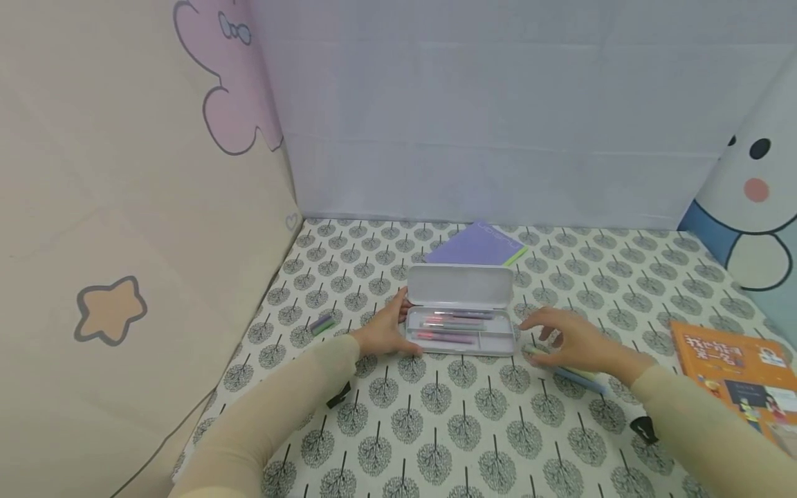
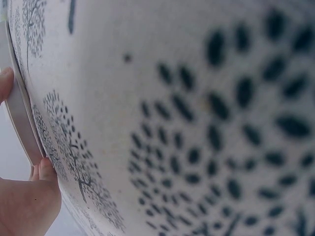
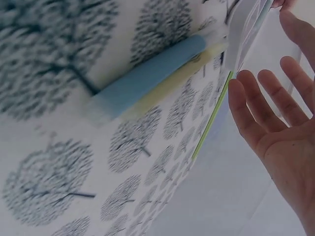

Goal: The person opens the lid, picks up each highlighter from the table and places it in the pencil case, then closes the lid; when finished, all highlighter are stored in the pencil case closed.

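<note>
A white pencil case (image 1: 459,286) lies with its lid raised, and several pens (image 1: 453,326) rest in its compartments. My left hand (image 1: 382,333) holds the left end of the case, thumb at the front corner and fingers toward the hinge; the left wrist view shows this hand (image 2: 29,209) against the case's side (image 2: 24,110). To the right of the case my right hand (image 1: 579,339) hovers with loosely bent fingers, holding nothing. Below it on the cloth lie a blue marker (image 3: 152,71) and a yellow marker (image 3: 170,87), side by side.
Left of the case lie a purple and a green marker or cap (image 1: 322,324). A purple notebook (image 1: 476,245) with a green edge is behind the lid. An orange book (image 1: 735,373) lies at the right. The table has a tree-patterned cloth (image 1: 463,429).
</note>
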`<state>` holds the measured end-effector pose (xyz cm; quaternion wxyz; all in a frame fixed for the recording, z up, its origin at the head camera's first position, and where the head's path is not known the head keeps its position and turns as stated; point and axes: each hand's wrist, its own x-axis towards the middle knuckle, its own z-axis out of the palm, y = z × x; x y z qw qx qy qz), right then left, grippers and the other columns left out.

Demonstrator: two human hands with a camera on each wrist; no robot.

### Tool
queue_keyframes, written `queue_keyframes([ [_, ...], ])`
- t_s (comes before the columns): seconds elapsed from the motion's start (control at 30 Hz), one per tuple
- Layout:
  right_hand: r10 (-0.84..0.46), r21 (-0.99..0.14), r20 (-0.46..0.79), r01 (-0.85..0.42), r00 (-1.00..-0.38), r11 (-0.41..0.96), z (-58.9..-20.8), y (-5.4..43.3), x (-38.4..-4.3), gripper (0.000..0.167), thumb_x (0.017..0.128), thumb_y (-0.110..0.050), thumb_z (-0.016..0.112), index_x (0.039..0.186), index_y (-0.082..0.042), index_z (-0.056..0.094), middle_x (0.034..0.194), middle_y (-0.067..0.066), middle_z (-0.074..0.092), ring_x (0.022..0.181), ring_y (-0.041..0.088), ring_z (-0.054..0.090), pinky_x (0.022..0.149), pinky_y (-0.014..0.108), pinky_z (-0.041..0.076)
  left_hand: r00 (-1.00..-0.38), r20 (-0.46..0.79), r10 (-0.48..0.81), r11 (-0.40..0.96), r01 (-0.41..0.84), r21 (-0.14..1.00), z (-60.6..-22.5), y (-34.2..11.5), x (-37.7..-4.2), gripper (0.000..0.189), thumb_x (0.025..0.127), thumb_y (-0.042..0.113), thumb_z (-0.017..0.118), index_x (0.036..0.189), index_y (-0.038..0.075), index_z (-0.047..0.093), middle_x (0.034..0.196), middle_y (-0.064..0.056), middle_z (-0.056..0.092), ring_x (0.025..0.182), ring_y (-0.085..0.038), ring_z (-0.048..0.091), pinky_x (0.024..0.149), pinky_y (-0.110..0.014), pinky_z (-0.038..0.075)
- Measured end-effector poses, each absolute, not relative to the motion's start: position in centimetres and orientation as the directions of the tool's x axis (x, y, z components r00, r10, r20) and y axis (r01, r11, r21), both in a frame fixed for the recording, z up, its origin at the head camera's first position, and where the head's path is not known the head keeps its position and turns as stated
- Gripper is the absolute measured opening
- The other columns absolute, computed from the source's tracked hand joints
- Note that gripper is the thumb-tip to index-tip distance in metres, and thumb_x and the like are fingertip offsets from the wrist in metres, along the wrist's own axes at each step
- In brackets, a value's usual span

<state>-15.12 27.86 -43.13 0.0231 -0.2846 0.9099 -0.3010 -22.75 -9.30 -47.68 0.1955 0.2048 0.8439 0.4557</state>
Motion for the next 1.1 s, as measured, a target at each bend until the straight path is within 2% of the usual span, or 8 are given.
queue_keyframes([
  [0.27,-0.507,-0.526,0.156,-0.506,-0.847,0.684,-43.8,30.8,-13.3,0.046,0.074,-0.020,0.084,0.115,-0.010,0.065,0.113,0.005,0.062,0.082,0.014,0.061,0.062,0.026,0.057,-0.838,-0.141,0.527,0.495,0.167,0.853,-47.8,-9.3,-22.8,0.138,0.054,0.021,0.094,0.156,0.021,0.001,0.139,-0.004,0.045,0.128,-0.022,0.048,0.115,-0.035,0.036],
  [0.47,-0.502,-0.497,0.201,-0.529,-0.841,0.687,-44.2,32.7,-12.3,0.045,0.071,-0.016,0.085,0.112,-0.011,0.066,0.116,0.014,0.063,0.076,0.007,0.058,0.056,0.022,0.053,-0.841,-0.145,0.521,0.503,0.165,0.848,-47.7,-9.3,-22.8,0.139,0.055,0.023,0.094,0.156,0.022,-0.001,0.139,-0.004,0.044,0.129,-0.022,0.047,0.115,-0.037,0.036],
  [0.67,-0.516,-0.476,0.234,-0.560,-0.824,0.678,-44.7,33.6,-11.9,0.043,0.069,-0.011,0.085,0.108,-0.008,0.067,0.102,0.006,0.064,0.073,0.005,0.059,0.057,0.022,0.054,-0.836,-0.143,0.529,0.493,0.166,0.854,-47.9,-9.3,-22.9,0.139,0.054,0.022,0.094,0.156,0.022,0.000,0.139,-0.003,0.045,0.129,-0.022,0.047,0.115,-0.036,0.035],
  [1.1,-0.517,-0.454,0.232,-0.561,-0.824,0.692,-45.2,33.9,-12.1,0.040,0.068,-0.004,0.083,0.105,-0.008,0.068,0.097,0.005,0.065,0.071,0.003,0.058,0.057,0.021,0.053,-0.840,-0.155,0.520,0.496,0.149,0.855,-47.7,-9.3,-22.8,0.139,0.055,0.021,0.094,0.156,0.019,-0.002,0.140,-0.004,0.043,0.130,-0.022,0.047,0.115,-0.034,0.035],
])
